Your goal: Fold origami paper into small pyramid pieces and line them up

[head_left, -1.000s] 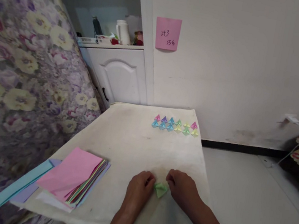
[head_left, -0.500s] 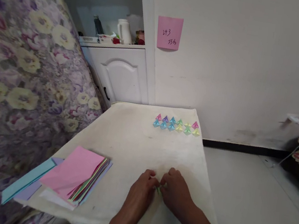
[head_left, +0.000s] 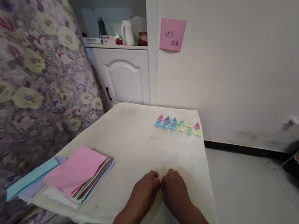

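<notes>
Close together above the near part of the table, my left hand (head_left: 145, 188) and my right hand (head_left: 175, 188) pinch a small piece of green paper (head_left: 160, 192) between them. Most of that paper is hidden behind the fingers; only a narrow green bit shows. Both hands have curled, closed fingers. Farther off, two rows of small folded paper pieces (head_left: 173, 126) in pink, purple, blue, green and yellow lie near the table's back right corner. A stack of coloured paper sheets (head_left: 77, 170), pink on top, rests at the left.
A cream cloth covers the table (head_left: 128, 135). Folded blue paper (head_left: 32, 178) sticks out past its left edge. A floral curtain (head_left: 36, 99) hangs on the left. Behind stand a white cabinet (head_left: 124, 74) and a wall with a pink note (head_left: 171, 35).
My hands have drawn slightly closer together around the green paper, covering more of it. The whole view has shifted a little, so things appear slightly farther right.
</notes>
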`<state>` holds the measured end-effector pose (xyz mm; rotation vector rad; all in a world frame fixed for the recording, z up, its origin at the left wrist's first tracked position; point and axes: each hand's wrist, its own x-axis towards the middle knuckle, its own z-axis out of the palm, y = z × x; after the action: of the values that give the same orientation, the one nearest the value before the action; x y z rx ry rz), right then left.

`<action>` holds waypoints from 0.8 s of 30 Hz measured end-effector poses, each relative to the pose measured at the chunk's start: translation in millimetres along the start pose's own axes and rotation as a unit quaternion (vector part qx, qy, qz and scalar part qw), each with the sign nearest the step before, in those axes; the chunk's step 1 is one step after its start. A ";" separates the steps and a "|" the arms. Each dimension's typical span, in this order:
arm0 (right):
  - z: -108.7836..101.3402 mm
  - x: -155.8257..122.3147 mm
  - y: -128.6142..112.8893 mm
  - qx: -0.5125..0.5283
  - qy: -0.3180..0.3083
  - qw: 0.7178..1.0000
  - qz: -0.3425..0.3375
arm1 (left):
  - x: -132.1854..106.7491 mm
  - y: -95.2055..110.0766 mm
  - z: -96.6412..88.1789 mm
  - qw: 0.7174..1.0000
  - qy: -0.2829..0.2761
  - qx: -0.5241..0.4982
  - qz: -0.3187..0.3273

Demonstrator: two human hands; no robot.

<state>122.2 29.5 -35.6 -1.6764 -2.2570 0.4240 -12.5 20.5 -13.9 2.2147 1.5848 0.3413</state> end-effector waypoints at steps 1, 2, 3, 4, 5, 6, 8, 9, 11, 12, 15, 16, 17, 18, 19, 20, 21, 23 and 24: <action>-0.9 -0.3 1.4 0.002 -0.002 1.000 -0.001 | -0.1 -0.3 -0.8 1.000 0.000 -0.007 0.003; -2.8 -0.7 3.6 0.009 -0.003 1.000 -0.001 | -0.4 -0.7 -1.9 1.000 0.003 -0.021 0.009; -5.6 -1.2 6.5 0.020 -0.003 1.000 0.000 | -1.0 -1.3 -3.2 0.999 0.008 -0.040 0.019; -9.3 -1.8 10.0 0.047 -0.002 0.999 0.003 | -1.6 -2.2 -4.3 0.997 0.015 -0.062 0.032; -13.6 -2.3 13.7 0.076 0.012 0.997 0.009 | -2.4 -3.1 -5.2 0.995 0.024 -0.083 0.047; -18.1 -2.7 17.5 0.096 0.026 0.995 0.021 | -3.0 -3.9 -5.5 0.993 0.034 -0.101 0.058; -26.4 -2.9 23.8 0.112 0.055 0.992 0.032 | -3.7 -5.0 -3.8 0.990 0.051 -0.119 0.064; -29.6 -2.8 25.9 0.115 0.065 0.991 0.036 | -3.5 -5.1 -1.8 0.989 0.057 -0.119 0.062; -33.6 -2.2 27.8 0.115 0.082 0.989 0.039 | -2.2 -4.2 4.0 0.991 0.067 -0.102 0.058; -34.6 -1.8 27.7 0.115 0.086 0.989 0.039 | -1.2 -3.4 7.4 0.992 0.070 -0.087 0.056; -35.4 -1.4 25.5 0.113 0.090 0.989 0.039 | 2.8 -0.7 16.6 0.995 0.065 -0.042 0.057; -35.6 -1.5 24.6 0.113 0.089 0.989 0.040 | 4.1 0.0 18.7 0.996 0.063 -0.030 0.059; -35.9 -1.7 23.9 0.113 0.087 0.989 0.041 | 5.1 0.6 20.2 0.996 0.061 -0.020 0.059; -36.3 -2.0 23.4 0.114 0.085 0.989 0.042 | 6.0 1.1 20.8 0.996 0.060 -0.013 0.059; -36.7 -2.2 23.1 0.115 0.085 0.989 0.043 | 6.5 1.7 20.7 0.996 0.060 -0.008 0.059; -37.2 -2.4 22.9 0.116 0.084 0.989 0.043 | 6.8 2.4 19.7 0.997 0.060 -0.005 0.058; -37.6 -2.6 22.9 0.116 0.083 0.989 0.044 | 6.9 3.3 17.9 0.996 0.061 -0.005 0.058; -38.1 -2.5 23.0 0.113 0.079 0.989 0.048 | 6.7 5.2 12.9 0.996 0.069 -0.007 0.053; -38.1 -2.3 22.9 0.109 0.075 0.990 0.051 | 6.6 6.1 10.2 0.996 0.074 -0.005 0.045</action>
<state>158.2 35.8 -10.2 -1.6567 -1.9471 0.5285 -0.9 23.3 -20.5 2.3047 1.5547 0.5514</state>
